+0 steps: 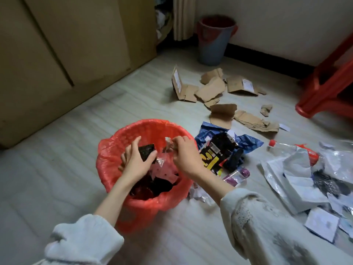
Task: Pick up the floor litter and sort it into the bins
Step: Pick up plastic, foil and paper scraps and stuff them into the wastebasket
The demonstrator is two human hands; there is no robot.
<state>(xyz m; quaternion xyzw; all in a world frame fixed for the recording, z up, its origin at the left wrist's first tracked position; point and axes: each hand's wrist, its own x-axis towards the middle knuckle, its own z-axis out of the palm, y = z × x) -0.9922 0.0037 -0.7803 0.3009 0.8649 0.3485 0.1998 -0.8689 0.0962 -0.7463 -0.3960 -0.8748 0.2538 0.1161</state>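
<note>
Over the red-lined bin [147,163], both hands at work: left hand [136,159] gripping a dark scrap [146,153] between thumb and curled fingers, right hand [186,156] pinching a clear crinkled wrapper [168,148] at its top, wrapper hanging down into the bin. Beside the bin on the pale floor [66,159] — a black-and-yellow packet [219,152] with a barcode label, writing unreadable, long axis running away from the camera. Farther off, torn cardboard [212,88], a grey bin [214,41] by the wall, a red stool [328,81].
</note>
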